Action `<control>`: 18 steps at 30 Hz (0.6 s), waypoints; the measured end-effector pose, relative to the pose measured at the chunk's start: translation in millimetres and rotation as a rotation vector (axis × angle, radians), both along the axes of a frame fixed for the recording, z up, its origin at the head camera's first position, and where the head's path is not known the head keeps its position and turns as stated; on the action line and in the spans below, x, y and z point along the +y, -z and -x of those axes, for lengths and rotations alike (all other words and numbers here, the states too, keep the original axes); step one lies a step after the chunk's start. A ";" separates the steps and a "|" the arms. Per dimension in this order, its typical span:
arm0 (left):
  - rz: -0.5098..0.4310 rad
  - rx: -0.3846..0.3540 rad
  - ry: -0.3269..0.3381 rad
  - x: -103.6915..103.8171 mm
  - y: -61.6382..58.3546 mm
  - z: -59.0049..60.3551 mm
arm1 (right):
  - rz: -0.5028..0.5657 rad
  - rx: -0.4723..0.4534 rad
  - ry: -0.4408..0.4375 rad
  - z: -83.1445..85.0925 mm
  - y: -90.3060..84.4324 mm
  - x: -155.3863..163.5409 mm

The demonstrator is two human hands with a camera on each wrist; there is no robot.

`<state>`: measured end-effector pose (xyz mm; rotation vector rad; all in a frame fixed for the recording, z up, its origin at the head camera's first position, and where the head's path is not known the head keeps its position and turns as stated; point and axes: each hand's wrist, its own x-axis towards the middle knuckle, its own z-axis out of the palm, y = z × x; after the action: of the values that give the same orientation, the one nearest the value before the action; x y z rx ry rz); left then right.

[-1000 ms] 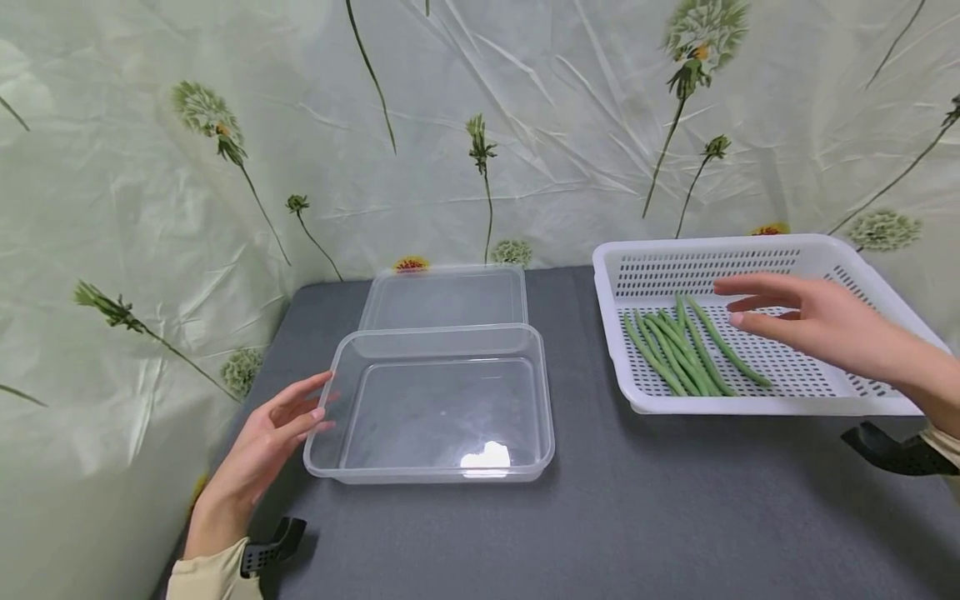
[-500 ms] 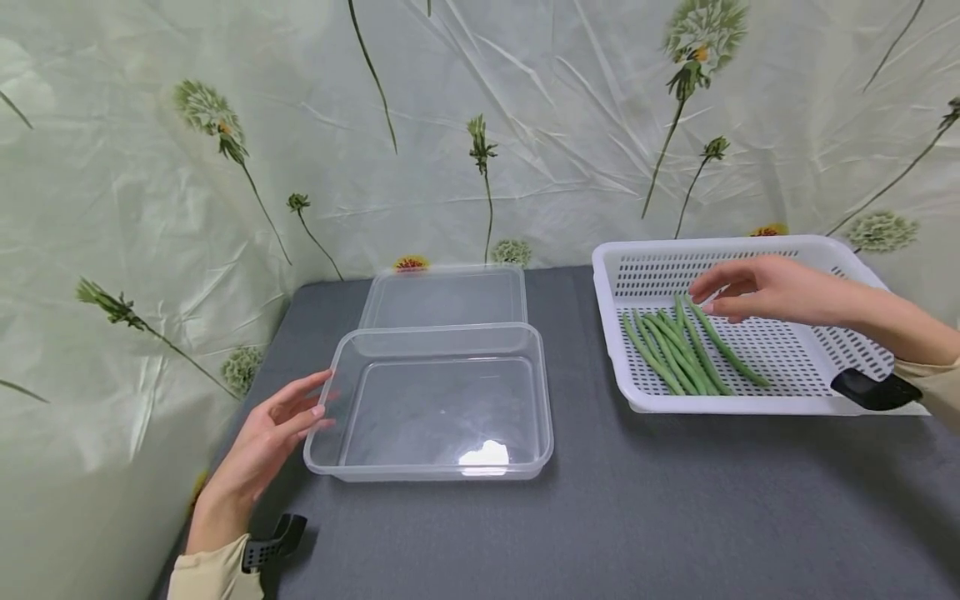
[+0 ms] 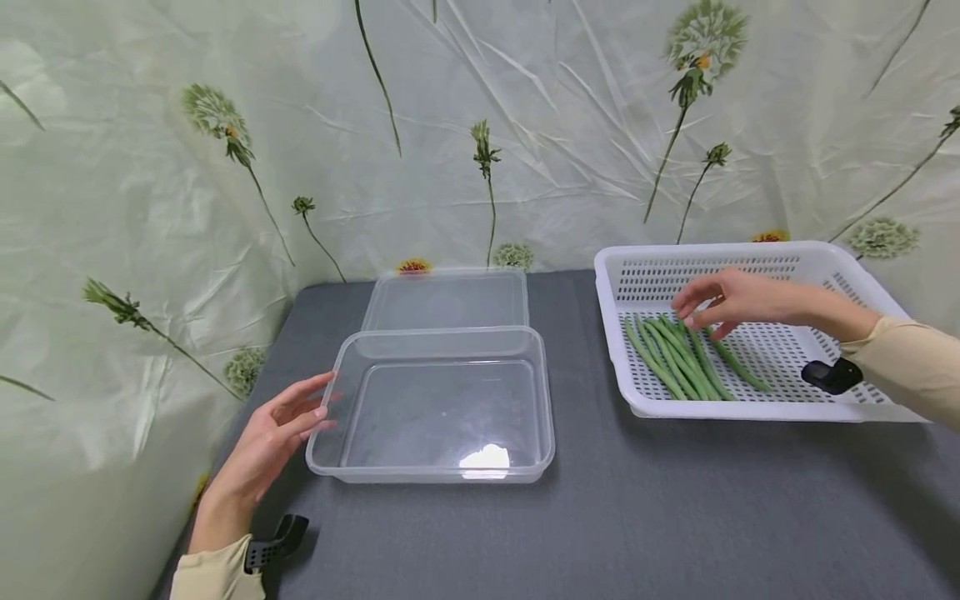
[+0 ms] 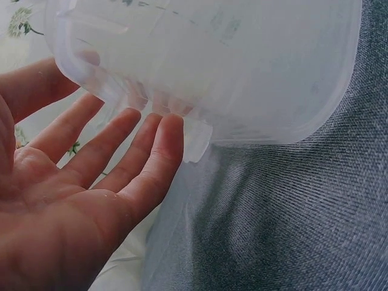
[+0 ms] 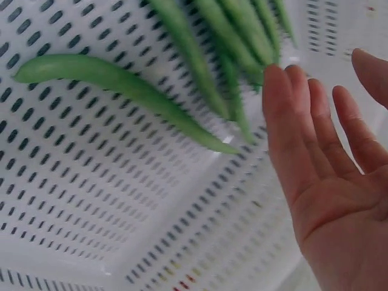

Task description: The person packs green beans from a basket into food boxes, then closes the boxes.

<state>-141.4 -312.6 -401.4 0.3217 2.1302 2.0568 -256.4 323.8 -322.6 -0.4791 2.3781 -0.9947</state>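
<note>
My left hand [image 3: 266, 437] rests at the left side of a clear plastic container [image 3: 442, 417], fingertips right at its rim. In the left wrist view those fingers [image 4: 167, 142] are spread and lightly bent beside the container wall [image 4: 212, 66]. Over a white perforated basket [image 3: 750, 411] hovers my right hand [image 3: 738, 302], its fingers loosely bent and holding nothing. Several green beans [image 3: 678, 362] lie bunched in the basket under that hand, which hides their far ends. One curved bean [image 5: 121, 82] lies apart from the bunch in the right wrist view.
Behind the container lies a flat clear lid [image 3: 450, 296]. Dark grey cloth [image 3: 600, 517] covers the table. A pale sheet with printed flowers [image 3: 562, 150] hangs at the back and left. Both wrists wear black straps [image 3: 277, 542].
My right hand has moved left and come closer over the bean bunch, its forearm reaching further in. The left hand and the container have stayed in place.
</note>
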 end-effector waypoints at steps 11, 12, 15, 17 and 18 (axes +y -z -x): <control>0.007 -0.008 -0.008 0.2 0.9 -0.8 | 0.004 -0.185 0.015 8.7 22.4 11.0; 0.008 -0.007 -0.008 0.1 0.8 -0.8 | 0.011 -0.197 0.016 9.4 23.9 11.3; 0.007 -0.002 -0.009 0.0 0.7 -0.6 | 0.021 -0.230 0.024 12.1 28.5 11.2; 0.007 0.001 -0.010 0.1 0.6 -0.3 | 0.024 -0.245 0.029 13.9 31.6 10.2; 0.008 0.001 -0.010 0.2 0.5 -0.1 | 0.024 -0.246 0.031 14.5 33.0 9.5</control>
<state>-141.2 -312.3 -401.9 0.3118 2.1446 2.0540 -270.9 333.3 -355.6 -0.3092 2.1619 -1.0341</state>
